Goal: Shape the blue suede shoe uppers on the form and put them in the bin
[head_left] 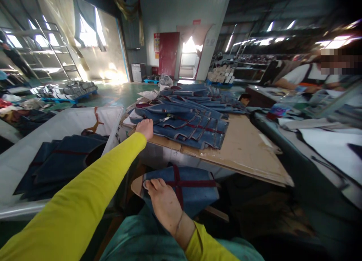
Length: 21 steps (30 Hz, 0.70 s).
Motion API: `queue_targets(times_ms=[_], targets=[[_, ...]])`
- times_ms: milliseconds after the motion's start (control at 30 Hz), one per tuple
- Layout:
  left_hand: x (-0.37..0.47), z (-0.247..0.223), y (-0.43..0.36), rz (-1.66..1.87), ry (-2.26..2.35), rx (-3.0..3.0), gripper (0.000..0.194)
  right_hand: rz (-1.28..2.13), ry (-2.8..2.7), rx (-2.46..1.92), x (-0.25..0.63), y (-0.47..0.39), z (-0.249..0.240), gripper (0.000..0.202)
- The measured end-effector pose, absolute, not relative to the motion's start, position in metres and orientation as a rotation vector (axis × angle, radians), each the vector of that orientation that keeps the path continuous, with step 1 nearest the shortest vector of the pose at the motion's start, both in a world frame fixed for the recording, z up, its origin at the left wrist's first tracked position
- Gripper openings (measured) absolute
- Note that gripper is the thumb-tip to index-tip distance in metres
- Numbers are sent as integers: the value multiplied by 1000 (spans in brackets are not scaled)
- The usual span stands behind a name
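Observation:
My left hand [145, 129] reaches forward to the near left edge of a pile of blue fabric pieces [195, 121] on a cardboard-covered table [246, 144]. Its fingers are curled at the pile, and what they grip, if anything, is hidden. Close to my lap, my right hand [166, 204] has its fingers closed on the left end of a blue fabric piece [195, 183] crossed by dark red strips. A tan patch shows at that end.
On the left stands a white bin [113, 119] holding stacked blue pieces [65, 159]. A person [305, 78] works at a table on the right, near a clear plastic bottle [278, 109]. Bundles on a blue pallet [66, 91] lie farther back.

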<state>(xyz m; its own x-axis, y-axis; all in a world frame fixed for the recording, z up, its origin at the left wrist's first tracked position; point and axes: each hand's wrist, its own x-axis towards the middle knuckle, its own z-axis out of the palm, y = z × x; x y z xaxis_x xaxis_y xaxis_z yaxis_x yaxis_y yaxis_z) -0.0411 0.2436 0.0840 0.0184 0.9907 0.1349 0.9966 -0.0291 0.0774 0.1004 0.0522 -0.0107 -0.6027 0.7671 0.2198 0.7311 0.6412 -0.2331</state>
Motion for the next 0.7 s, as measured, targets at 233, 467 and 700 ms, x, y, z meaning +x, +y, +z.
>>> queue_targets(times_ms=[233,467,700], targets=[[-39,57,278,-246,-2362,-2176,28,173,-2565,-1282,116,52,-5,33],[-71,63,201,-444,-2318,-2401,35,86,-2499,-1318,172,51,-9,35],[-101,62,37,-762,-2802,-2624,51,-13,-2425,-1339,212,31,-22,37]])
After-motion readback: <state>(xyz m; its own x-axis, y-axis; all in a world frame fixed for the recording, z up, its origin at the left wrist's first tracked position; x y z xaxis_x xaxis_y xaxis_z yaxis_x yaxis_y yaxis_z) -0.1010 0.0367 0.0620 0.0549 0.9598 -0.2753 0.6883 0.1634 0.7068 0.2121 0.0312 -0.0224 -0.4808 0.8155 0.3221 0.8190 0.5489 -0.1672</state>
